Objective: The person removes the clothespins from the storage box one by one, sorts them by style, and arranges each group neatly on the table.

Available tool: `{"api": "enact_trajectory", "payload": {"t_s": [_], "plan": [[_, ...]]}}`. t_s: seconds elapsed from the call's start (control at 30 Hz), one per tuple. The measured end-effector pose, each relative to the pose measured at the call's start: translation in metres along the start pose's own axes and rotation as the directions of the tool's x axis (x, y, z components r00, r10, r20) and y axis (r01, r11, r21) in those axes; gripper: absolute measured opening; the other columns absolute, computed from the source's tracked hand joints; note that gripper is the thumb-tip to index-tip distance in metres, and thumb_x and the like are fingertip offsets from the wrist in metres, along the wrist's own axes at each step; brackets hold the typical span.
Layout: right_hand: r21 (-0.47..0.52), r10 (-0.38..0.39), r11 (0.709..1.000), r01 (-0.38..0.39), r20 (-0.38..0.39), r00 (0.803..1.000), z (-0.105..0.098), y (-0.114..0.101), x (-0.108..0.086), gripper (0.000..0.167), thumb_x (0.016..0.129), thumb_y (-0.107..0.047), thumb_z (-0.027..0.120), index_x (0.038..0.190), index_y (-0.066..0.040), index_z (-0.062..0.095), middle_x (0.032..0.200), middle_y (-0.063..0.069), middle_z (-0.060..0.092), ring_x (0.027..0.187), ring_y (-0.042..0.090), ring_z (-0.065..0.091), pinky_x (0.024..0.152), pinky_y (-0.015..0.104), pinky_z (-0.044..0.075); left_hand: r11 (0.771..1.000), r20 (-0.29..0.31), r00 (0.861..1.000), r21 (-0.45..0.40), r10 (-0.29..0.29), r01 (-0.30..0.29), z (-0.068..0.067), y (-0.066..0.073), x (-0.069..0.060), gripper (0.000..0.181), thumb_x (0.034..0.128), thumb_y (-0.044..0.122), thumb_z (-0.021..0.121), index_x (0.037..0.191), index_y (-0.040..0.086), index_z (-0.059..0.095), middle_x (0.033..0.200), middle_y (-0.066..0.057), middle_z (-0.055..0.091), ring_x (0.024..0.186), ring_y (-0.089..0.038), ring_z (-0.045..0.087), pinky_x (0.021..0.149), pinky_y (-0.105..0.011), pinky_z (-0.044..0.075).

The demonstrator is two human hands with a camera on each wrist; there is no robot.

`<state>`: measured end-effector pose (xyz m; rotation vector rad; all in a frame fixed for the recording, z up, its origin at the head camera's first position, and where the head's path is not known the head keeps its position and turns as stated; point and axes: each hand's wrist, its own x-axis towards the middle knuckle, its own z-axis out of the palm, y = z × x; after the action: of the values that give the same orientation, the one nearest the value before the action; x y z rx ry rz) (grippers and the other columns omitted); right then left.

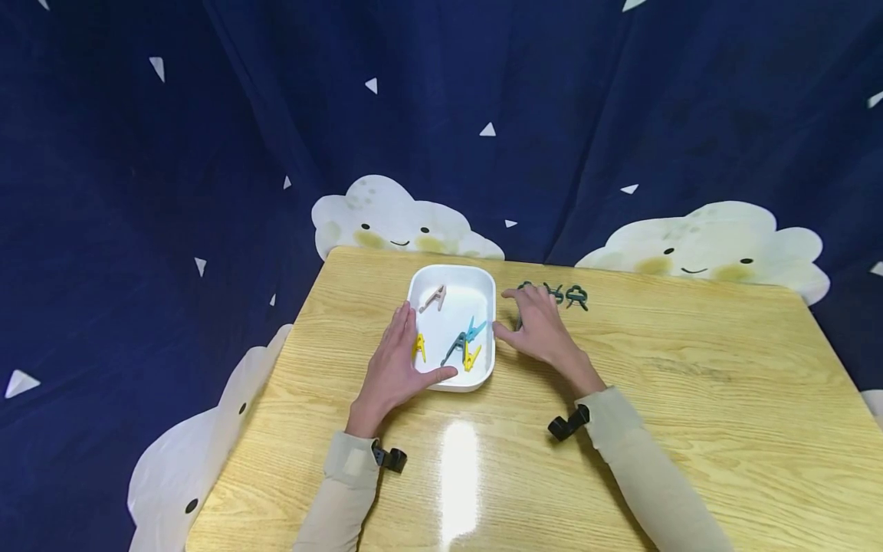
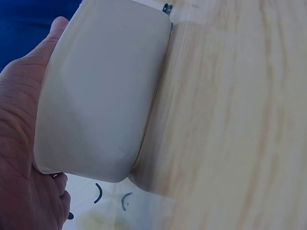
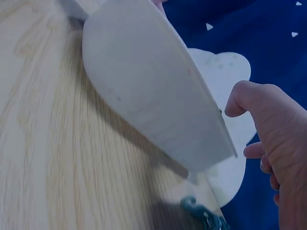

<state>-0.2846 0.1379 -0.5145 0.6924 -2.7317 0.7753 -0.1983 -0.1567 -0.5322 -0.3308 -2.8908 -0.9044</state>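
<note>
A white plastic tub (image 1: 458, 287) stands on the table, holding several clothespins: a pinkish one (image 1: 433, 299), a yellow one (image 1: 419, 347) by the left wall, and a dark green (image 1: 455, 349), a light blue (image 1: 474, 330) and another yellow clothespin (image 1: 472, 358) grouped at the near right. My left hand (image 1: 396, 360) grips the tub's near left corner, thumb over the near rim and fingers along the left side. Just right of the tub is my right hand (image 1: 541, 326), thumb and fingers spread apart with nothing visible between them. Dark green clips (image 1: 576, 297) lie beyond it, partly hidden.
The wooden table (image 1: 676, 399) extends widely to the right and toward me. Behind it hangs a dark blue curtain (image 1: 441, 115) with white triangles and cloud faces. In the right wrist view a green clip (image 3: 206, 213) lies near the tub's outer wall.
</note>
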Motion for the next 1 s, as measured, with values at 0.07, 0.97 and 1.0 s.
{"api": "enact_trajectory", "payload": {"t_s": [0.07, 0.97, 1.0], "plan": [[0.001, -0.009, 1.000, 0.009, 0.001, 1.000, 0.002, -0.006, 0.003, 0.062, 0.087, -0.043, 0.072, 0.132, -0.002, 0.066, 0.110, 0.018, 0.064, 0.105, 0.034, 0.049, 0.088, 0.049, 0.038, 1.000, -0.002, 1.000, 0.002, 0.003, -0.003, 0.000, 0.000, 0.000, 0.136, 0.0749, 0.089, 0.066, 0.167, 0.006, 0.010, 0.176, 0.001, -0.004, 0.162, -0.026, 0.006, 0.128, -0.052, 0.022], [-0.180, -0.074, 0.978, 0.104, 0.167, 0.983, 0.047, -0.056, 0.057, 0.063, 0.090, -0.048, 0.068, 0.131, 0.001, 0.067, 0.117, 0.014, 0.065, 0.107, 0.031, 0.048, 0.098, 0.044, 0.039, 1.000, -0.013, 1.000, 0.019, 0.018, -0.017, 0.001, 0.000, 0.001, 0.135, 0.0767, 0.088, 0.064, 0.167, 0.003, 0.011, 0.176, -0.002, -0.002, 0.162, -0.024, 0.004, 0.129, -0.051, 0.022], [-0.188, -0.074, 0.976, 0.107, 0.174, 0.982, 0.048, -0.056, 0.059, 0.063, 0.090, -0.048, 0.068, 0.130, 0.001, 0.068, 0.117, 0.014, 0.065, 0.107, 0.031, 0.048, 0.099, 0.045, 0.039, 1.000, -0.016, 1.000, 0.019, 0.022, -0.021, 0.001, 0.000, 0.001, 0.135, 0.0767, 0.088, 0.064, 0.167, 0.003, 0.011, 0.176, -0.002, -0.002, 0.162, -0.025, 0.005, 0.128, -0.051, 0.022]]}}
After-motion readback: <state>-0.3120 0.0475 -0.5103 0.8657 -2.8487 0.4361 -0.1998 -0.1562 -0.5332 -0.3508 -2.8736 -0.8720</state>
